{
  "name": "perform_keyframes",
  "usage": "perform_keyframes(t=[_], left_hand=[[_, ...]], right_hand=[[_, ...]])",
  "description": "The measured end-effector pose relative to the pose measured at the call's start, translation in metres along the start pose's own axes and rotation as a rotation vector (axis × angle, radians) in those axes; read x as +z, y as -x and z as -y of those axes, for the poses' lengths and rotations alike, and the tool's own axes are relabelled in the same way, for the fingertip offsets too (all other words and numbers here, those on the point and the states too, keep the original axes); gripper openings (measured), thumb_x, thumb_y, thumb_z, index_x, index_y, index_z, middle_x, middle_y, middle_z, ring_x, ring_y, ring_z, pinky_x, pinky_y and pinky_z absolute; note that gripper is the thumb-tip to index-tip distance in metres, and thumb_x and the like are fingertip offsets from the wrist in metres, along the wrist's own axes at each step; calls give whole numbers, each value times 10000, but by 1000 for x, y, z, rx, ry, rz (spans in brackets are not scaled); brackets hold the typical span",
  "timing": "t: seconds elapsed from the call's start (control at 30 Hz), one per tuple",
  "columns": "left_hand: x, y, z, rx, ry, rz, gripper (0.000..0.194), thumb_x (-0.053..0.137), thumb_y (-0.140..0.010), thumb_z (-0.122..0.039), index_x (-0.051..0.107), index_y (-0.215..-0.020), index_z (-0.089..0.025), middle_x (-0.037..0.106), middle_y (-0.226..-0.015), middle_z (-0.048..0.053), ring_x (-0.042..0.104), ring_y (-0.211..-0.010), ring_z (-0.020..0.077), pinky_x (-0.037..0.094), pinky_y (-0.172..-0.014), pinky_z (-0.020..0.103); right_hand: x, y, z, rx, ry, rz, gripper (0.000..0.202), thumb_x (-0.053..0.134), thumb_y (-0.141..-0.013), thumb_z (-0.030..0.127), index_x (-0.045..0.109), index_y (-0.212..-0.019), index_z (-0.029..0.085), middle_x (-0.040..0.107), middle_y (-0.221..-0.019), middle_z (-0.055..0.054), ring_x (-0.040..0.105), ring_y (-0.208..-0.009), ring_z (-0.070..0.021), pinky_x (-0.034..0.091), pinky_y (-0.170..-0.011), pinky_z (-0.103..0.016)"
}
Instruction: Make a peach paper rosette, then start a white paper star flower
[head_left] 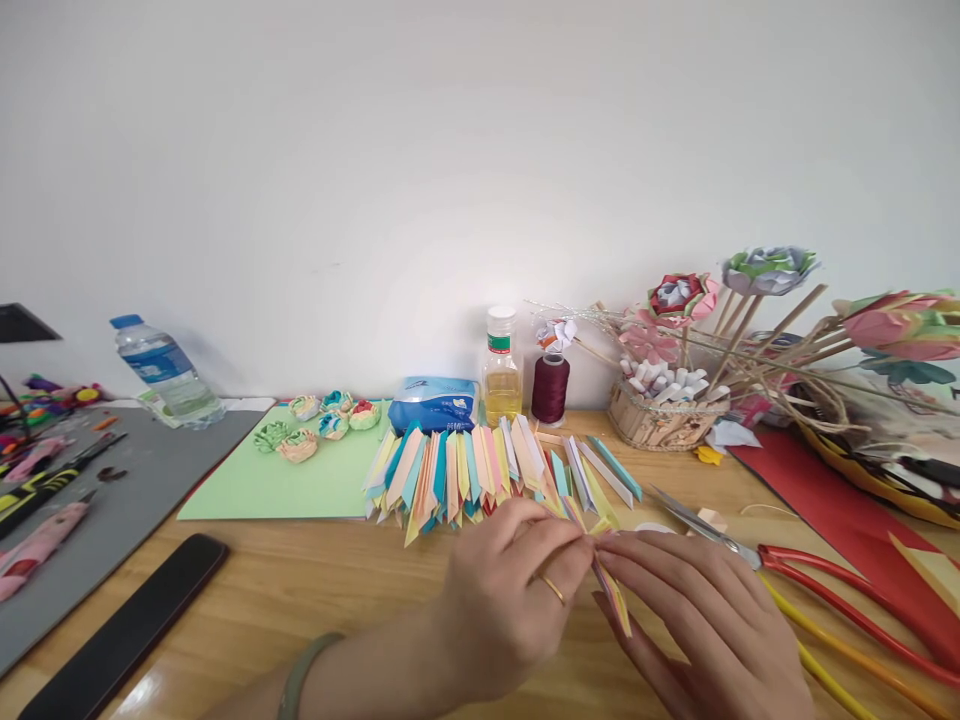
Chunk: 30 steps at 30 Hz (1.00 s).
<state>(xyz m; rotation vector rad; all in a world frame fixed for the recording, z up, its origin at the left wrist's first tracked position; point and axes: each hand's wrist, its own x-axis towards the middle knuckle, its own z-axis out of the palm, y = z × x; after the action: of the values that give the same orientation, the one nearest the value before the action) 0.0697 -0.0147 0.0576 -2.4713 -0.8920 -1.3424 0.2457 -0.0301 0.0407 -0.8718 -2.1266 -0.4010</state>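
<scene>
My left hand (517, 590), with a ring on one finger, and my right hand (697, 610) meet over the wooden table (360, 570). Both pinch a small bundle of folded paper strips (616, 597), yellow with some purple and pink, tilted between my fingertips. Part of the bundle is hidden by my fingers. Just beyond my hands lies a wide pile of folded paper strips (457, 470) in blue, yellow, peach, pink and white. Red-handled scissors (750, 552) rest to the right, their handles beside my right hand.
At the back stand a tissue pack (433, 404), an oil bottle (502, 370), a maroon thread spool (550, 388) and a basket (667, 418) near paper flowers (771, 270). Paper rosettes (298, 446) lie on green sheets (247, 490). A black phone-like slab (127, 630) and water bottle (169, 370) are left.
</scene>
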Motion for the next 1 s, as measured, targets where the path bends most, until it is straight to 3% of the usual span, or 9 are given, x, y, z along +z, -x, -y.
perform_keyframes(t=[0.07,0.17,0.3,0.43,0.6,0.83,1.0], left_hand=[[1,1,1,9,24,-39,202,544,-748,-83,619,-925,-148,685,-796,33,550,-771,144,509,-648,246],[3,1,6,-25,159,-56,176,592,-732,-124,619,-904,-149,687,-802,36,544,-745,140,504,-648,262],[6,1,8,-177,229,62,106,556,-771,-183,636,-838,-167,672,-823,56,534,-789,160,495,-687,315],[8,6,4,-123,72,215,153,503,-780,-181,649,-800,-139,647,-763,69,518,-770,177,484,-647,322],[10,14,5,-124,123,260,163,522,-807,-230,634,-710,-161,653,-688,23,535,-717,138,482,-628,258],[11,8,4,-228,535,143,124,560,-790,-253,624,-832,-155,699,-767,49,615,-678,133,497,-659,263],[11,4,-1,-255,531,43,75,556,-781,-151,620,-812,-175,700,-733,34,616,-676,127,507,-633,248]], right_hand=[[-2,-3,1,42,-56,-19,256,561,-750,140,583,-992,222,706,-859,-29,644,-800,-182,472,-714,-305],[-3,-7,0,245,-212,-11,146,525,-806,221,598,-933,211,699,-847,-50,654,-772,-184,511,-676,-283],[1,-7,-3,489,-377,85,161,510,-832,305,630,-875,207,700,-837,-49,665,-738,-178,544,-627,-242],[9,-2,-4,382,-373,88,136,522,-826,265,630,-889,212,693,-825,-43,656,-741,-175,545,-617,-254],[12,-1,1,257,-345,133,157,507,-834,202,606,-952,229,690,-823,-33,648,-736,-171,539,-612,-274],[-5,-10,4,187,-219,-9,118,492,-845,234,589,-909,216,708,-741,-16,671,-649,-137,551,-585,-211],[-8,-7,2,183,-193,-25,104,501,-832,209,595,-874,227,714,-733,-3,681,-662,-139,559,-635,-214]])
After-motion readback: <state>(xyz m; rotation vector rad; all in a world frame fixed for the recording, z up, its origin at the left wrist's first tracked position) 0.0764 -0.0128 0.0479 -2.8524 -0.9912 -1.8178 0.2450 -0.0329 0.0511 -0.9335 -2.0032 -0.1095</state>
